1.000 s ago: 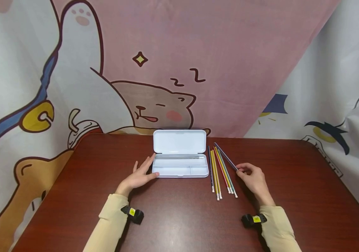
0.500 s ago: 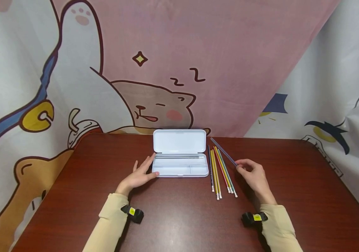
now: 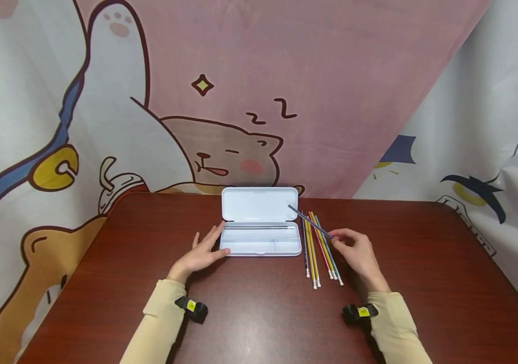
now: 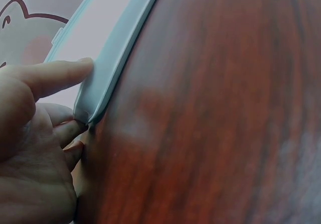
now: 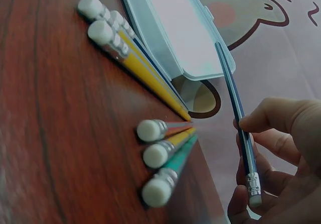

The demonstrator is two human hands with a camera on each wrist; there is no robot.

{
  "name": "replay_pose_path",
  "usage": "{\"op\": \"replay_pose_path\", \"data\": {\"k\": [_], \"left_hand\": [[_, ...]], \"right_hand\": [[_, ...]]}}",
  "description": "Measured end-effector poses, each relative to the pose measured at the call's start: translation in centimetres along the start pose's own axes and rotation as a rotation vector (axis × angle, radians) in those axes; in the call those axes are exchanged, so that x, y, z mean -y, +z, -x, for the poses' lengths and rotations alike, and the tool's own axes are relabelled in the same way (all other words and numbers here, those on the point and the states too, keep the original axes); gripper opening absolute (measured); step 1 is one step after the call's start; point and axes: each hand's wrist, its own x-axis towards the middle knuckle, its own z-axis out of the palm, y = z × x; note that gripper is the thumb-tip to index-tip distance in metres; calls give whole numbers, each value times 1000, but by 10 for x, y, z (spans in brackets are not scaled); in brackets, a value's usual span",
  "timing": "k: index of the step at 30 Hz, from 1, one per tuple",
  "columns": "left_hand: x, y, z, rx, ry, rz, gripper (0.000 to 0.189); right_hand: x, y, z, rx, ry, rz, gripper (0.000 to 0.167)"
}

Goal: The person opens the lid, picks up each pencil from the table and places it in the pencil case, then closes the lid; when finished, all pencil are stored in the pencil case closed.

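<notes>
A white pencil case (image 3: 249, 247) stands with its lid (image 3: 259, 204) raised at the back. My left hand (image 3: 200, 257) rests against its left end with spread, fairly straight fingers; in the left wrist view the thumb (image 4: 62, 76) touches the front wall. My right hand (image 3: 355, 253) pinches a dark blue striped pencil (image 5: 232, 83) near its eraser end between thumb and fingers. That pencil slants up to the left, over the loose pencils, and its far tip overlaps the lid in the head view. Thin pencils (image 3: 259, 227) lie lengthwise in the case's rear compartment.
Right of the case several pencils lie fanned out, erasers towards me: a dark blue one (image 3: 306, 250), yellow ones (image 3: 312, 258), a red one (image 3: 322, 247) and a green one (image 3: 330, 255). A patterned cloth (image 3: 331, 101) hangs behind the brown table (image 3: 259, 313).
My right hand has lifted the blue pencil from the right side of the group and swung it left, so that its tip reaches the lid. The left hand and the case stay put.
</notes>
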Motion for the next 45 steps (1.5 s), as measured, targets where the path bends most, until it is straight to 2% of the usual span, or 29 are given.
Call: {"op": "replay_pose_path", "data": {"k": [18, 24, 35, 45], "left_hand": [[0, 1, 0, -5, -6, 6, 77], [0, 1, -1, -2, -5, 5, 77], [0, 1, -1, 4, -5, 25, 77], [2, 1, -1, 16, 16, 40, 77]], "right_hand": [[9, 25, -6, 43, -84, -28, 15], [16, 32, -8, 53, -85, -50, 15], [25, 44, -17, 88, -145, -20, 15], [34, 60, -22, 124, -158, -8, 16]]}}
